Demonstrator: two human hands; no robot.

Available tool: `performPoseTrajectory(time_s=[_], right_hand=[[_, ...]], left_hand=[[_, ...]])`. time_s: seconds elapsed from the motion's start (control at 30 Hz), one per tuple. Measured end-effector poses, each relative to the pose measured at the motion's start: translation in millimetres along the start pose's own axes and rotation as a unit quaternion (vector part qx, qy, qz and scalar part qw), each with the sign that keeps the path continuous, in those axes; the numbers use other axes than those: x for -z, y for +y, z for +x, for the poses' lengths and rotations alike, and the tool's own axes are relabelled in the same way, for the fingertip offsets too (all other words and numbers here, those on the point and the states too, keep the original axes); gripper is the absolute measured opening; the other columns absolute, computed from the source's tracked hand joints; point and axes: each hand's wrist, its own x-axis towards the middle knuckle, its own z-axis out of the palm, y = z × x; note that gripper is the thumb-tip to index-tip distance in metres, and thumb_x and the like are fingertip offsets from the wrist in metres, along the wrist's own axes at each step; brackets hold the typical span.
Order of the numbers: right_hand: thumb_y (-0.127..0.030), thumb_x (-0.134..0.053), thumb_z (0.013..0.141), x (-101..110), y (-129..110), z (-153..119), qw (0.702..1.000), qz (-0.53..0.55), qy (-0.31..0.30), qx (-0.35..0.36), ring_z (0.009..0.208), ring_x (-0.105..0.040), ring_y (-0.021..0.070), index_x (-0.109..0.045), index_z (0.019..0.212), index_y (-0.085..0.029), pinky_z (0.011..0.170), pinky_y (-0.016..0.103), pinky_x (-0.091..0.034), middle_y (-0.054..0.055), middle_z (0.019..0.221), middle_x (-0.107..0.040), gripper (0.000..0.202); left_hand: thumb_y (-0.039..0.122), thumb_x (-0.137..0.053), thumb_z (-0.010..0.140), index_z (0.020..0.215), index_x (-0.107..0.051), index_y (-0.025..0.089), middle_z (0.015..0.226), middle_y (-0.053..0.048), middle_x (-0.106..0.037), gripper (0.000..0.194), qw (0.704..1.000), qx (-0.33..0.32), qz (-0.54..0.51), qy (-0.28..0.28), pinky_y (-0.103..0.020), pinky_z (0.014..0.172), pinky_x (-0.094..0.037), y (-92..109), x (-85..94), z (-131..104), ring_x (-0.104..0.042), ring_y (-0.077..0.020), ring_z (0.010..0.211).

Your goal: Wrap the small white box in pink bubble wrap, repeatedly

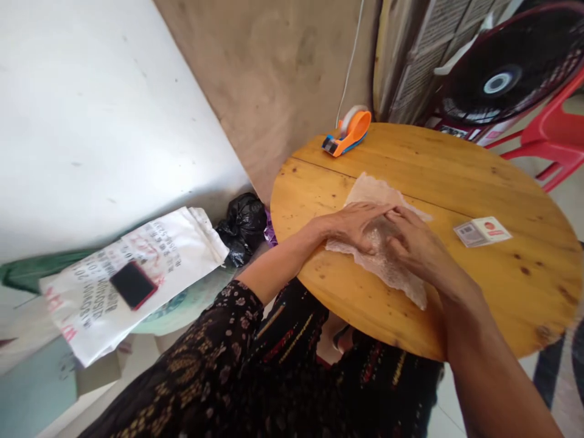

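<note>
Phone, sack, fan
Phone on sack, left of the left hand; fan beyond the right hand.

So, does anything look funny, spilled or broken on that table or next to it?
Nothing looks spilled or broken. The wrap under the left hand and right hand has ragged edges, maybe torn. The phone lies on a white sack, not the table, a bit odd.

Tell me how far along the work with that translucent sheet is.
The sheet already lies spread on the table. Left hand and right hand are at its middle; whatever they cover is hidden. Its edges lie loose and the tape dispenser stands apart, so folding and taping probably remain.
</note>
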Motion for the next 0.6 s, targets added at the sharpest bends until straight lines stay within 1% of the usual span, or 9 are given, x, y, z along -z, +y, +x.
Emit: performPoseTrajectory(time_s=[0.1,0.17,0.23,0.3,0.33,0.37,0.47,0.6], right_hand=[[-0.019,-0.046,0.083,-5.8,3.7,2.0,0.993,-0.062,0.009,-0.098,0.142,-0.038,0.0385,-0.043,0.145,-0.013,0.113,0.057,-0.038,0.019,0.156,-0.036,0.062],[-0.022,-0.046,0.086,-6.8,5.8,2.9,0.988,-0.085,0.009,-0.131,0.140,-0.041,0.0389,-0.042,0.144,-0.010,0.111,0.055,-0.040,0.022,0.156,-0.035,0.060],[-0.024,-0.047,0.087,-6.6,8.4,3.6,0.986,-0.106,0.014,-0.129,0.138,-0.043,0.0380,-0.045,0.141,-0.008,0.111,0.053,-0.041,0.023,0.153,-0.040,0.057],[-0.024,-0.048,0.087,-6.1,11.1,4.0,0.986,-0.125,0.016,-0.106,0.132,-0.048,0.0373,-0.050,0.137,-0.008,0.110,0.052,-0.041,0.022,0.145,-0.050,0.052],[-0.026,-0.048,0.087,-5.9,12.1,4.0,0.987,-0.130,0.011,-0.095,0.129,-0.050,0.0371,-0.052,0.135,-0.009,0.109,0.052,-0.041,0.022,0.140,-0.055,0.050],[-0.028,-0.048,0.088,-5.7,12.7,4.0,0.987,-0.133,0.009,-0.089,0.127,-0.051,0.0373,-0.054,0.133,-0.008,0.108,0.052,-0.041,0.022,0.137,-0.057,0.049],[-0.035,-0.047,0.089,-6.3,12.6,3.5,0.986,-0.138,0.006,-0.092,0.123,-0.052,0.0377,-0.056,0.129,-0.007,0.104,0.051,-0.041,0.022,0.131,-0.061,0.050],[-0.041,-0.047,0.090,-8.7,8.7,3.2,0.982,-0.159,0.008,-0.100,0.118,-0.051,0.0365,-0.058,0.125,-0.010,0.100,0.048,-0.041,0.020,0.128,-0.062,0.048]], left_hand=[[0.051,-0.076,0.066,0.155,-0.024,0.018,0.160,-0.009,-0.032,0.109,1.000,0.001,0.002,-0.009,-0.042,0.125,-0.018,-2.7,-0.3,0.2,-0.022,-0.0337,0.150],[0.053,-0.075,0.067,0.156,-0.021,0.017,0.161,-0.010,-0.030,0.110,1.000,0.008,0.010,-0.019,-0.041,0.126,-0.015,-3.1,-0.5,0.1,-0.021,-0.0319,0.151],[0.055,-0.073,0.069,0.156,-0.018,0.015,0.162,-0.013,-0.026,0.110,0.999,0.012,0.017,-0.028,-0.043,0.126,-0.014,-3.1,-0.6,-0.3,-0.019,-0.0315,0.151],[0.057,-0.072,0.071,0.155,-0.019,0.011,0.162,-0.017,-0.023,0.110,0.999,0.022,0.026,-0.037,-0.047,0.125,-0.013,-2.5,0.1,-0.9,-0.016,-0.0344,0.152],[0.056,-0.073,0.071,0.155,-0.020,0.011,0.162,-0.017,-0.023,0.109,0.999,0.026,0.032,-0.036,-0.048,0.125,-0.013,-2.0,0.7,-1.2,-0.015,-0.0351,0.151],[0.056,-0.073,0.071,0.155,-0.022,0.013,0.162,-0.015,-0.024,0.107,0.999,0.016,0.037,-0.035,-0.048,0.125,-0.012,-1.2,1.5,-1.6,-0.015,-0.0351,0.151],[0.058,-0.073,0.072,0.154,-0.025,0.011,0.162,-0.018,-0.024,0.105,0.998,0.022,0.048,-0.039,-0.049,0.125,-0.010,1.8,3.6,-2.5,-0.015,-0.0359,0.151],[0.058,-0.072,0.072,0.154,-0.024,0.013,0.163,-0.018,-0.020,0.105,0.994,0.064,0.070,-0.056,-0.049,0.124,-0.010,4.5,3.8,-2.3,-0.011,-0.0346,0.152]])
